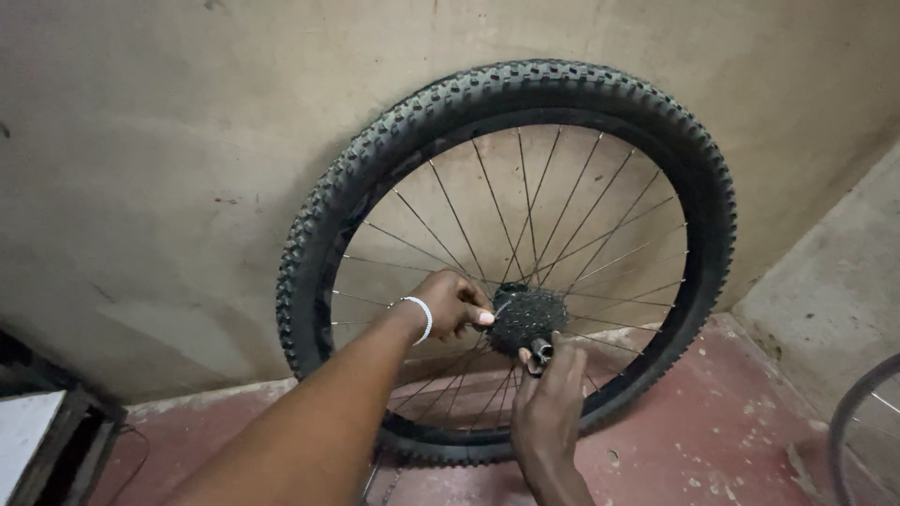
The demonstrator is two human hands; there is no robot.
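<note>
Right hand (547,398) pinches small dark fitting (541,351) at cassette (527,317) centre; left hand (453,303) grasps cassette's left edge. Cassette still mounted on wheel (506,253), leaning against wall (169,141); removal apparently unfinished.

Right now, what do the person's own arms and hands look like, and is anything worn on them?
Both forearms are bare, with no sleeves and no gloves in view. The left hand has a thin white band around its wrist, like a bracelet. The right hand wears nothing that shows: no ring, watch or band. No markings are visible on either arm.
</note>
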